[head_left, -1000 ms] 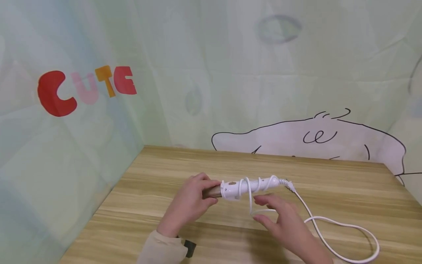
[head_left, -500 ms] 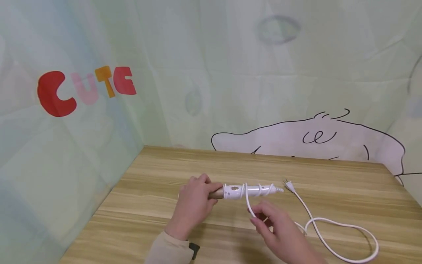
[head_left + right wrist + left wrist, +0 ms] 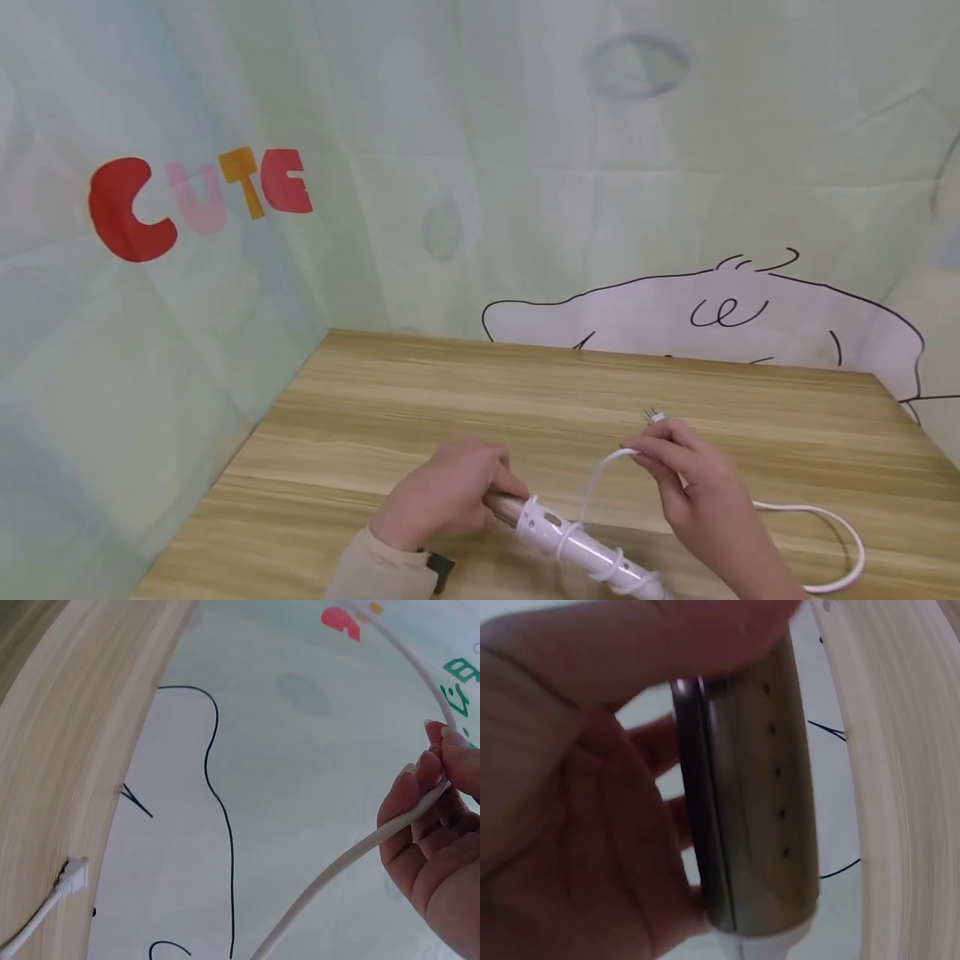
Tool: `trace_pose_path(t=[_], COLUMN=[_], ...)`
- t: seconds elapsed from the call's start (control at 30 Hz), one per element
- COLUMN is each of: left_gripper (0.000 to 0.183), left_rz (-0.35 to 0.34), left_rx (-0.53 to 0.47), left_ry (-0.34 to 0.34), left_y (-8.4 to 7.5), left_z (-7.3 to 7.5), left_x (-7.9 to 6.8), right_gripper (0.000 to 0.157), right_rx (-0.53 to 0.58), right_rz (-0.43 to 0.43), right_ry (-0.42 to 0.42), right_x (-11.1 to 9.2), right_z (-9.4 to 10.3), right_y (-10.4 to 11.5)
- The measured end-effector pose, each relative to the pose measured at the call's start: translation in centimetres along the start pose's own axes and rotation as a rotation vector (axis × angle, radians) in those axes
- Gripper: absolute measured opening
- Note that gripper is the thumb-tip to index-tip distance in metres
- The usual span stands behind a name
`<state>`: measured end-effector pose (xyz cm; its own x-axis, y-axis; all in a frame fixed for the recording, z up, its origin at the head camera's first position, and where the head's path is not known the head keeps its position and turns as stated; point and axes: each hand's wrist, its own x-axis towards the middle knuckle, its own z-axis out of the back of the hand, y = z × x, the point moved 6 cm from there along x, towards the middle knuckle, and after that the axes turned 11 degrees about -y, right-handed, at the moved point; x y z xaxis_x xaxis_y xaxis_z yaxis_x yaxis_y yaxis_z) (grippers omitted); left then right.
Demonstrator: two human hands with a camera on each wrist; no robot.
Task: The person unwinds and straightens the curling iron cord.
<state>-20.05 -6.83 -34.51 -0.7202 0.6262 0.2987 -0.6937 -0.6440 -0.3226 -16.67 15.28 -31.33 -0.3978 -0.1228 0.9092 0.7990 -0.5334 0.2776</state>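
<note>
A curling iron with a white handle and a bronze barrel is tilted over the table, handle end towards the front right. My left hand grips it by the barrel. Several turns of its white cord circle the handle. Between thumb and fingertips, my right hand pinches the cord to the right of the iron, and the cord arcs up from the handle to those fingers. Small dark holes run along the barrel in the left wrist view. The handle's far end is cut off by the head view's lower edge.
The cord's plug lies on the wooden table, partly behind my right hand in the head view. A loose cord loop lies at the right. Printed curtains stand along the table's back and left sides.
My left hand has brought the iron nearer and swung its handle end towards the front right. My right hand has taken hold of the cord and lifted it up and to the right.
</note>
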Motion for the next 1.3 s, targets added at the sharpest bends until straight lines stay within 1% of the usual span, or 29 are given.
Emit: trace_pose_path(t=[0.1, 0.17, 0.23, 0.27, 0.3, 0.33, 0.4, 0.43, 0.5, 0.57, 0.6, 0.67, 0.7, 0.77, 0.83, 0.87, 0.9, 0.97, 1.07, 1.17, 1.23, 1.3], left_gripper=[0.047, 0.047, 0.047, 0.047, 0.046, 0.045, 0.042, 0.041, 0.037, 0.035, 0.035, 0.034, 0.035, 0.035, 0.037, 0.038, 0.039, 0.040, 0.042, 0.043, 0.043, 0.043], left_rz=[-0.039, -0.063, -0.092, -0.108, -0.126, -0.138, -0.142, -0.141, -0.130, -0.087, -0.062, -0.006, 0.022, 0.068, 0.099, 0.107, 0.113, 0.111, 0.088, 0.069, 0.067, 0.068], left_rx=[-0.148, -0.243, -0.342, -0.389, -0.431, -0.474, -0.569, -0.609, -0.663, -0.707, -0.730, -0.718, -0.701, -0.634, -0.530, -0.497, -0.470, -0.429, -0.408, -0.387, -0.383, -0.375], left_ry=[0.091, 0.134, 0.154, 0.152, 0.144, 0.129, 0.083, 0.048, -0.044, -0.144, -0.191, -0.290, -0.332, -0.409, -0.468, -0.486, -0.494, -0.488, -0.446, -0.409, -0.386, -0.363], left_y=[-0.5, -0.8, -1.2, -1.3, -1.5, -1.6, -1.6, -1.5, -1.3, -0.9, -0.7, -0.1, 0.1, 0.5, 0.8, 0.8, 0.8, 0.8, 0.5, 0.3, 0.2, 0.1], left_z=[-0.4, -0.4, -0.2, 0.0, 0.2, 0.5, 1.1, 1.5, 2.3, 3.0, 3.3, 3.8, 4.0, 4.2, 4.2, 4.2, 4.2, 4.0, 3.7, 3.3, 3.1, 2.9], left_x=[-0.2, -0.3, -0.3, -0.4, -0.4, -0.4, -0.4, -0.4, -0.2, -0.1, 0.0, 0.1, 0.2, 0.3, 0.4, 0.4, 0.4, 0.5, 0.6, 0.7, 0.8, 0.9], right_gripper=[0.044, 0.043, 0.043, 0.041, 0.035, 0.028, 0.010, 0.007, 0.021, 0.023, 0.023, 0.021, 0.020, 0.014, 0.011, 0.011, 0.012, 0.014, 0.018, 0.013, 0.017, 0.026], right_rx=[-0.035, -0.041, -0.056, -0.059, -0.064, -0.074, -0.105, -0.111, -0.140, -0.196, -0.204, -0.201, -0.178, -0.121, -0.056, -0.040, -0.041, -0.066, -0.111, -0.131, -0.115, -0.089], right_rz=[-0.010, -0.014, -0.026, -0.029, -0.033, -0.036, -0.038, -0.041, -0.038, -0.046, -0.064, -0.091, -0.124, -0.197, -0.254, -0.287, -0.299, -0.310, -0.313, -0.363, -0.424, -0.480], right_ry=[-0.033, -0.047, -0.055, -0.057, -0.060, -0.059, -0.041, -0.024, 0.030, 0.106, 0.147, 0.237, 0.287, 0.379, 0.460, 0.497, 0.518, 0.548, 0.580, 0.573, 0.517, 0.399], right_x=[0.1, 0.1, 0.0, -0.1, -0.2, -0.3, -0.7, -1.0, -1.7, -2.3, -2.7, -3.3, -3.6, -4.1, -4.4, -4.6, -4.7, -4.9, -5.0, -4.8, -4.4, -3.9], right_z=[0.5, 0.7, 0.8, 0.8, 0.8, 0.7, 0.3, 0.0, -0.7, -1.6, -2.0, -2.9, -3.4, -4.2, -5.0, -5.2, -5.4, -5.5, -5.4, -5.3, -5.1, -4.6], right_y=[-0.7, -1.1, -1.6, -1.9, -2.2, -2.5, -3.3, -3.6, -4.3, -4.6, -4.6, -4.5, -4.4, -4.1, -4.0, -4.0, -4.0, -4.0, -4.1, -4.0, -3.7, -3.3])
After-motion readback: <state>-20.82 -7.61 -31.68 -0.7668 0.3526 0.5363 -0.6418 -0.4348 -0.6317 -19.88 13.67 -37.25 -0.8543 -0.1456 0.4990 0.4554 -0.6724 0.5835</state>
